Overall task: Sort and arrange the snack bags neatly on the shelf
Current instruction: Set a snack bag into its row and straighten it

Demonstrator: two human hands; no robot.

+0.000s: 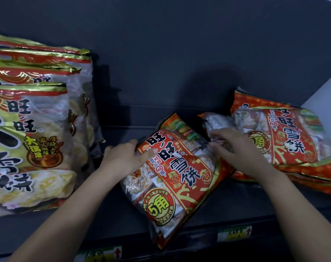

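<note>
A red snack bag lies tilted in the middle of the dark shelf, its lower end over the front edge. My left hand holds its upper left corner, thumb on the printed face. My right hand rests with curled fingers on the bag's upper right side, at a crumpled clear part. To the right, more red bags lie flat in a stack. On the left, several green-and-gold bags stand upright in a row.
The shelf's dark back wall rises behind everything. Price labels sit on the shelf's front strip. A light side panel closes the shelf at the far right. Bare shelf lies between the green bags and the red one.
</note>
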